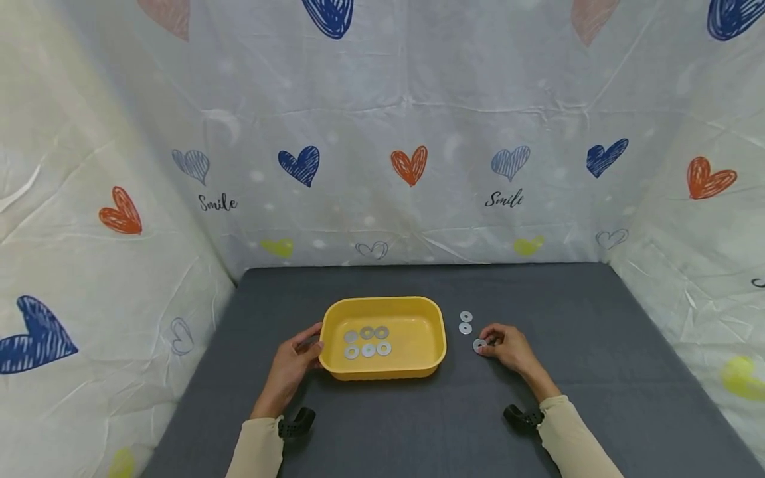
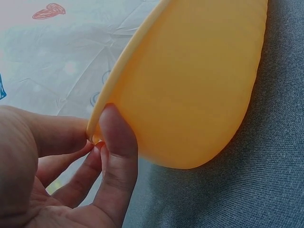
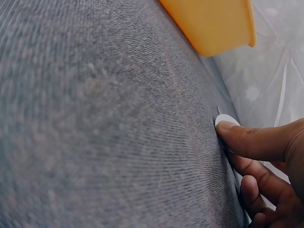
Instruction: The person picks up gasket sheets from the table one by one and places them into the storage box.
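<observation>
A yellow plastic tray stands on the dark cloth, with several flat grey washers lying inside in two rows. My left hand grips its left end, and the left wrist view shows the thumb against the wall and the fingers at the rim. To the tray's right, my right hand pinches a washer by its edge, low over the cloth. Two more washers lie close together on the cloth, just beyond that hand and apart from the tray.
Dark grey cloth covers the table. White sheets printed with hearts hang behind the table and along both sides. Each wrist wears a black strap just past the cuff of a pale sleeve.
</observation>
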`<state>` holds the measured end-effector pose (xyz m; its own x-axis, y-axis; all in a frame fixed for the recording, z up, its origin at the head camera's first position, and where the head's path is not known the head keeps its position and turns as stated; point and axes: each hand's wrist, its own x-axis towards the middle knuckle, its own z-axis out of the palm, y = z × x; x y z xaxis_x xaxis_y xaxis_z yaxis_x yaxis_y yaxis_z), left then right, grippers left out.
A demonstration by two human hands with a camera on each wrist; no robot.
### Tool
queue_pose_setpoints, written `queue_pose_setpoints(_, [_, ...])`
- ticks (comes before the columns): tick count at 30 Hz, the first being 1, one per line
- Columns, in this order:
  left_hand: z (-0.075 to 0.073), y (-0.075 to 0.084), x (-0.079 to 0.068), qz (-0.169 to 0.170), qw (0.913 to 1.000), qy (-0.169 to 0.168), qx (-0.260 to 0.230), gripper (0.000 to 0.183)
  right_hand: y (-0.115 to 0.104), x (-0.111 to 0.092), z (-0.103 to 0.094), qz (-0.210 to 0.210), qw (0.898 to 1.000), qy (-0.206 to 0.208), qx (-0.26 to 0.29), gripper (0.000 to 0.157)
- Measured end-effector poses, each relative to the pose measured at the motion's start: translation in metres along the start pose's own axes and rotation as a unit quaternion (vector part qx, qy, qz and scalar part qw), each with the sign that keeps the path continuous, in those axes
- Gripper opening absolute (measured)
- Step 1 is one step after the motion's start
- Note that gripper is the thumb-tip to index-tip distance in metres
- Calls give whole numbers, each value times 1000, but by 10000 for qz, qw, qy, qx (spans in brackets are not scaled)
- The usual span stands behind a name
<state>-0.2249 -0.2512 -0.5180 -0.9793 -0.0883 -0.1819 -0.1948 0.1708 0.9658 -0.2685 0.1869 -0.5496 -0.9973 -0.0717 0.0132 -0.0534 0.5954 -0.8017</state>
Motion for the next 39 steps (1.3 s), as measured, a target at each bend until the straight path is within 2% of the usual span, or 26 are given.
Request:
queue_pose_setpoints(7, [2, -2, -1, -37, 10000, 11, 44, 47, 5, -3, 0, -98, 9999, 85, 28, 10])
queue_pose_setpoints(11, [2, -2, -1, -40, 10000, 21, 38, 47, 4, -4, 0, -110, 9998, 139, 59, 9])
queue_pose_setpoints(24, [1, -6, -2, -24, 10000, -7, 28, 47, -7, -9, -4, 164, 9954, 545, 767, 9])
queue_pose_setpoints(28, [0, -3, 1, 45, 10000, 11, 29, 48, -14, -9, -5, 220, 9932, 546, 1008, 10])
queue_pose_setpoints(33, [1, -2, 1, -25, 10000, 36, 40, 48, -18, -11, -7, 289, 9933, 473, 1013, 12])
queue_pose_setpoints(39, [0, -2, 1, 0, 10000, -3, -3, 48, -26, -11, -7, 167, 9930, 446, 1080, 14])
